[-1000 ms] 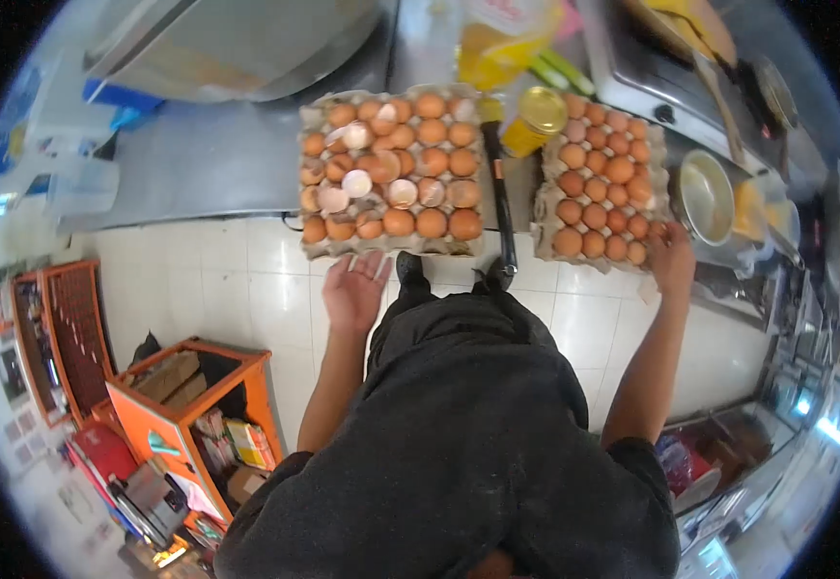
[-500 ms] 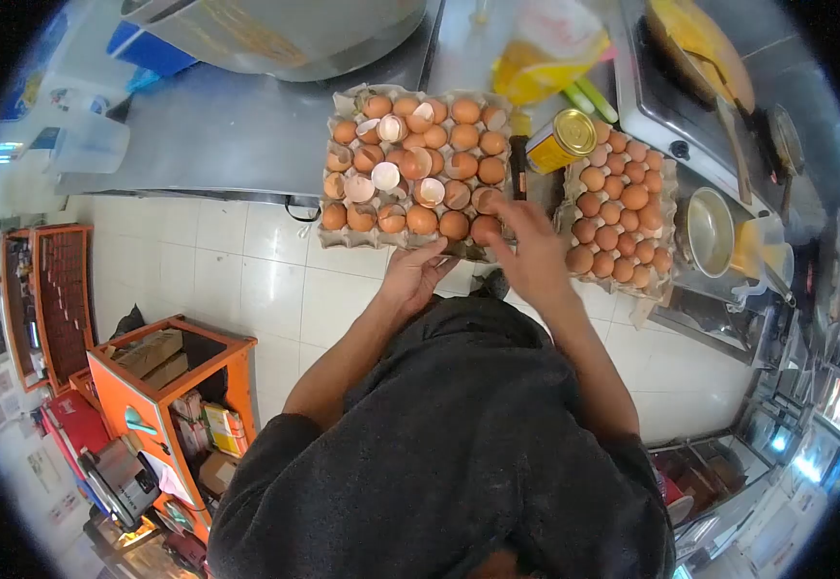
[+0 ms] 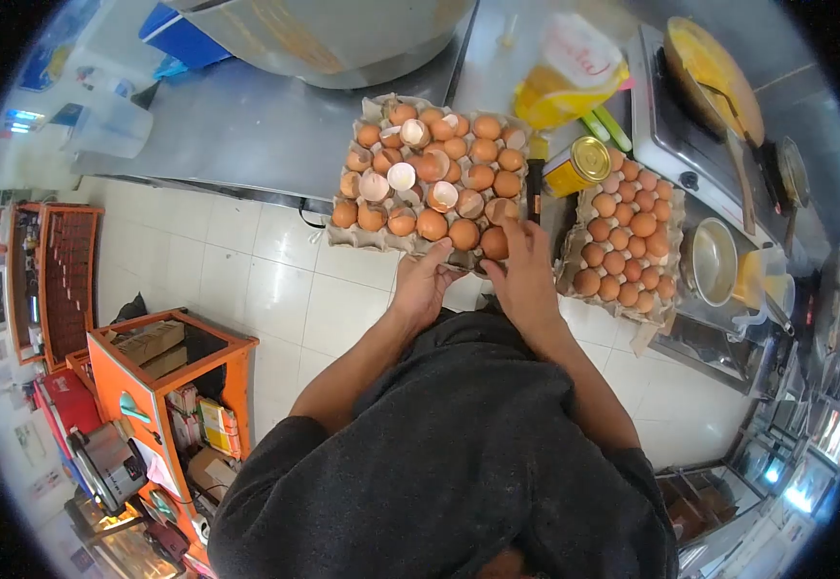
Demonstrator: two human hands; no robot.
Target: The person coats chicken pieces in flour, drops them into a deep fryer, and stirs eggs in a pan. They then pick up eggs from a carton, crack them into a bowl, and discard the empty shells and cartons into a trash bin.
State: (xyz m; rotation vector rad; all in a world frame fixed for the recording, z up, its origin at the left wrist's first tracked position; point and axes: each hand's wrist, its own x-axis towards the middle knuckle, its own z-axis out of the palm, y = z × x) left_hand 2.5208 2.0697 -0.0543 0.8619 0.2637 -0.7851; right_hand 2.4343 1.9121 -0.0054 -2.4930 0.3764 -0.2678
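A cardboard egg tray filled with brown eggshells juts over the front edge of the metal counter. Many shells are cracked open, and white insides show in several, such as the half shell. My left hand grips the tray's front edge, thumb on the rim and fingers underneath. At the front right corner my right hand closes around the tray, fingers along its side beside a brown shell. Just right of it lies a second tray stacked with brown eggs.
Behind the trays are a yellow can, a yellow bag and a large pot. A stove with a pan stands right, near a metal bowl. An orange cabinet stands on the floor at left.
My right hand has come down from the corner shell to the tray's front right corner. The scene has shifted slightly right in view; my left hand stays at the front edge.
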